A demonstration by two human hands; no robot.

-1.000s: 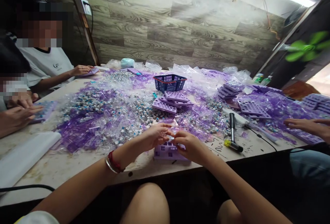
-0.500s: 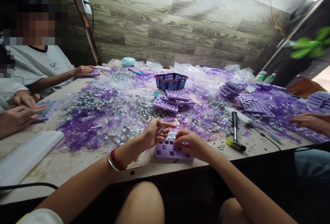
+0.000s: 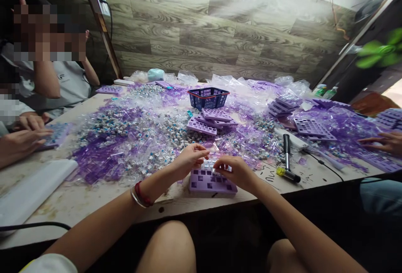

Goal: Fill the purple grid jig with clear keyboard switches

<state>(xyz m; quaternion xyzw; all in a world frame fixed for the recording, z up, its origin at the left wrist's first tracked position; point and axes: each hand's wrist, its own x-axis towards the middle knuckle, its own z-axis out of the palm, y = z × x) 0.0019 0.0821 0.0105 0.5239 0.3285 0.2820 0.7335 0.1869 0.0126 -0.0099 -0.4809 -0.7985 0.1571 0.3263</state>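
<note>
A purple plastic tray [image 3: 210, 183] with square holes lies at the near table edge. My left hand [image 3: 188, 160] hovers over its far left corner, fingers curled and pinched on a small clear part. My right hand [image 3: 236, 171] rests over the tray's right side, fingertips pinched on a small piece just above the holes. A wide heap of clear and purple plastic pieces and small grey-blue switches [image 3: 132, 135] spreads just beyond my hands.
A blue basket [image 3: 207, 98] stands mid-table behind stacked purple trays [image 3: 211, 121]. A black and yellow tool [image 3: 286, 159] with a cable lies right of my hands. Other people's hands work at the left [image 3: 23, 141] and right [image 3: 385, 141] edges. A white board [image 3: 31, 189] lies near left.
My left hand has closed its fingers and shifted slightly toward the tray. My right hand moved a little right over the tray. The person at far left raised an arm to the head.
</note>
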